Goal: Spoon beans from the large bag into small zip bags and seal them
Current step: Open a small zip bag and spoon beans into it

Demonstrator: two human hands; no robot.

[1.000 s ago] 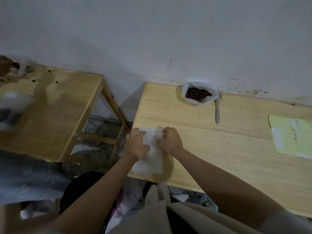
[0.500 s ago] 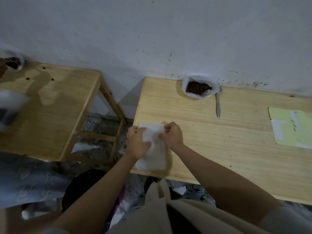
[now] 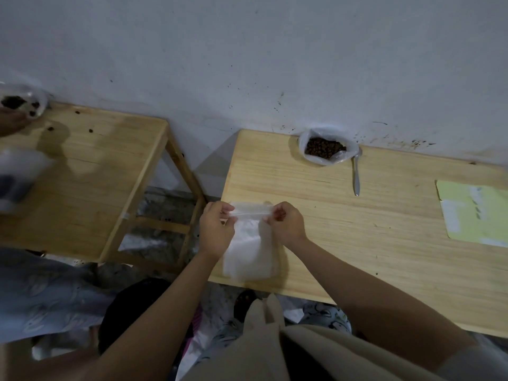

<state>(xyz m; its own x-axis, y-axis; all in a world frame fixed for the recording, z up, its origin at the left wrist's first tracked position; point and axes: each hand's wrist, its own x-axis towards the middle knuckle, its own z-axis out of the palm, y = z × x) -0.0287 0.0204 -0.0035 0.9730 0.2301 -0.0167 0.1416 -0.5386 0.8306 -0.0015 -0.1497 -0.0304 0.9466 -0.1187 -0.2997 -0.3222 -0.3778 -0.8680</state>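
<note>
A small clear zip bag (image 3: 248,248) lies at the near left corner of the wooden table (image 3: 384,243). My left hand (image 3: 215,229) pinches the left end of its zip strip and my right hand (image 3: 287,222) pinches the right end, stretching the top between them. The bag looks empty. The large plastic bag of dark beans (image 3: 325,148) stands open at the table's far edge by the wall. A metal spoon (image 3: 356,174) lies just right of it, handle toward me.
A yellow-green sheet (image 3: 478,213) lies at the table's right side. A second wooden table (image 3: 82,174) stands to the left across a gap, with another bag of beans (image 3: 22,104) and a blurred object (image 3: 16,177) on it. The wall runs close behind.
My hands have spread apart along the top of the zip bag, pulling its zip strip out flat. The view has shifted slightly.
</note>
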